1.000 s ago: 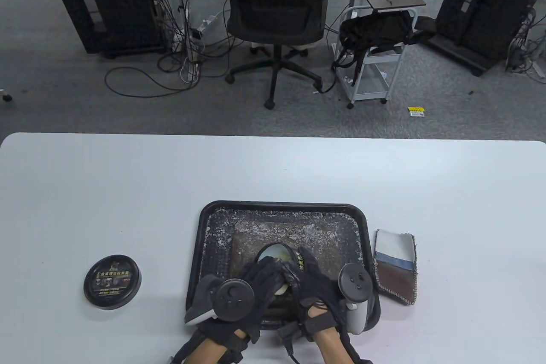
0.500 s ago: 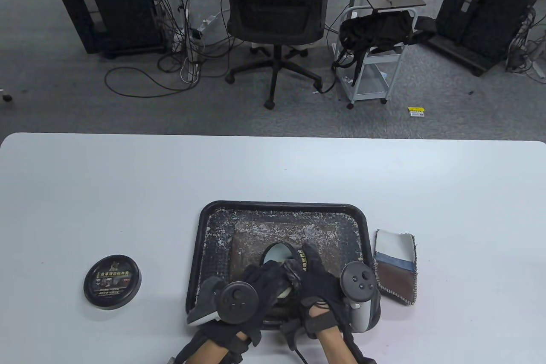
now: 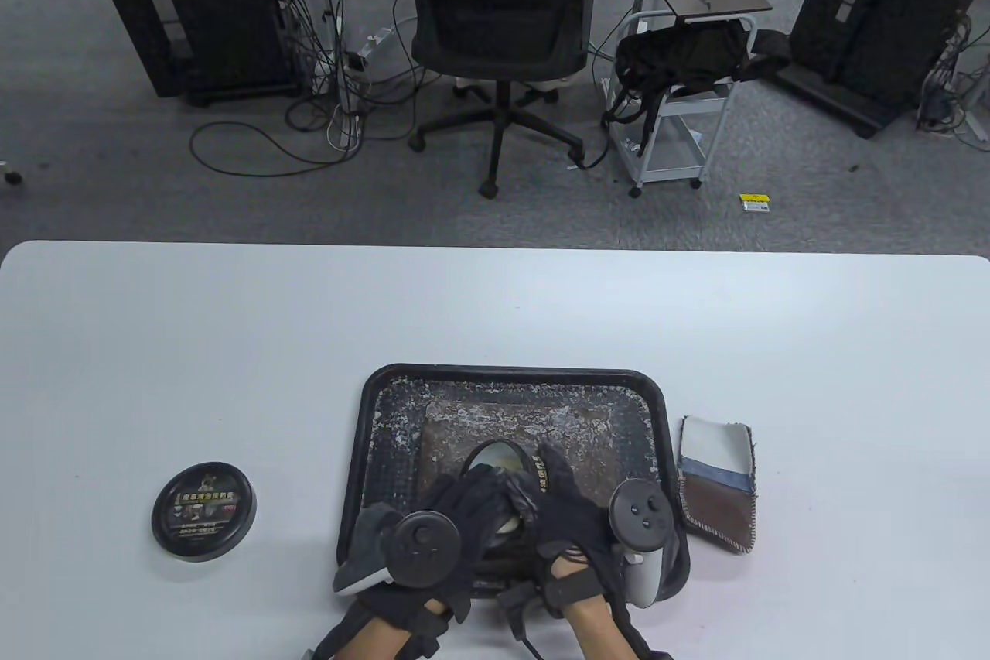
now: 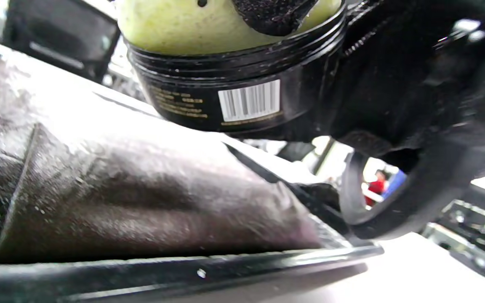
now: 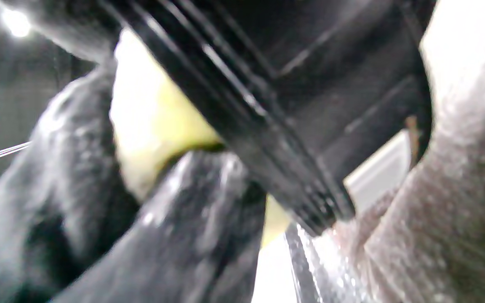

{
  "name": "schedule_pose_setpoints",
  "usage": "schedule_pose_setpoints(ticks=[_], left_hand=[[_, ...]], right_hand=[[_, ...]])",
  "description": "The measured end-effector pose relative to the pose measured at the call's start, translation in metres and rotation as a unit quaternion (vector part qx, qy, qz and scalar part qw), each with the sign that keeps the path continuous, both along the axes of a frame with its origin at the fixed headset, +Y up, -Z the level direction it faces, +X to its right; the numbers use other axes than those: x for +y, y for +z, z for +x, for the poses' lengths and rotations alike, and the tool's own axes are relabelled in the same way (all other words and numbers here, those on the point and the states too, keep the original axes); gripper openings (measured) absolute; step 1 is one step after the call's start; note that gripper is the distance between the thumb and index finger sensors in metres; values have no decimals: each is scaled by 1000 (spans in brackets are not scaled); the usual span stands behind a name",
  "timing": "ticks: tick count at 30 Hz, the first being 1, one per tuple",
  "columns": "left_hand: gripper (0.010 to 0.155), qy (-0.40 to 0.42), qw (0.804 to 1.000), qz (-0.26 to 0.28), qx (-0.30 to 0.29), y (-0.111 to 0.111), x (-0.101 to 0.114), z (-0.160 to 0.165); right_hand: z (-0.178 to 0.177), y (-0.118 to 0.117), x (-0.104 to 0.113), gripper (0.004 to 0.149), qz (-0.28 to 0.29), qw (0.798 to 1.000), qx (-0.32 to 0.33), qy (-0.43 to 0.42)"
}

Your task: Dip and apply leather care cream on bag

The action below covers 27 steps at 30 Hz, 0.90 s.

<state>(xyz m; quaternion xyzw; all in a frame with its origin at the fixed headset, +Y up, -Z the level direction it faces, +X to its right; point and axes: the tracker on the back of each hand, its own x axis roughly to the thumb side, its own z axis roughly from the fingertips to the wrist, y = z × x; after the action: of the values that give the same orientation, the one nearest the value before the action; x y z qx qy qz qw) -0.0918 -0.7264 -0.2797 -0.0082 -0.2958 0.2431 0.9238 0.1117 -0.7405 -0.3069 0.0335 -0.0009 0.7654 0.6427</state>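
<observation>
White table (image 3: 232, 319), rounded corners, in an office with grey carpet; beyond its far edge a black mesh office chair (image 3: 495, 18), a white wheeled cart (image 3: 673, 126) draped with a black bag, dark cabinets and loose floor cables. Item, near-centre of the table: black tray (image 3: 510, 375), square with rounded corners, its floor flecked white. Item, lying flat inside the tray: brown leather bag (image 3: 495, 420), surface speckled; the left wrist view shows its creased dark face (image 4: 120, 202) above the tray rim. Item, held over the near part of the bag: open jar of leather care cream (image 3: 495, 459), black, threaded neck, barcode label on the side (image 4: 249, 101), filled with pale yellow-green cream (image 4: 175, 21). Right hand (image 3: 572, 513), gloved, fingers curled round the jar's right side. Left hand (image 3: 464, 513), gloved, close against the right, one fingertip (image 4: 272, 14) dipped into the cream; whether it also grips anything cannot be told. Item, left of the tray and well apart from it: round black jar lid (image 3: 203, 511), printed label upward. Item, just beside the tray's right edge: cloth swatch (image 3: 717, 482), banded white, blue and brown, stitched border.
</observation>
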Motion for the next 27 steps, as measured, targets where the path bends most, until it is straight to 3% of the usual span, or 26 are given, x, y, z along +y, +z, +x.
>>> schedule_pose_setpoints(ticks=[13,15,20,27], left_hand=[[56,-16,998,62,15,10,9,1],[56,-11,998,55,14,9,8,-1],[56,-10,1000,29,-1,5,5,-1],[56,-22,999,38,-5,7,6,3]], right_hand=[[2,4,-1,86,-3,999,11,-38],[-2,4,-3,86,-13,998,25,-62],[0,1,-1,85,-4,999,9,-31],[6,1,-2,85,-1,999,-3,-33]])
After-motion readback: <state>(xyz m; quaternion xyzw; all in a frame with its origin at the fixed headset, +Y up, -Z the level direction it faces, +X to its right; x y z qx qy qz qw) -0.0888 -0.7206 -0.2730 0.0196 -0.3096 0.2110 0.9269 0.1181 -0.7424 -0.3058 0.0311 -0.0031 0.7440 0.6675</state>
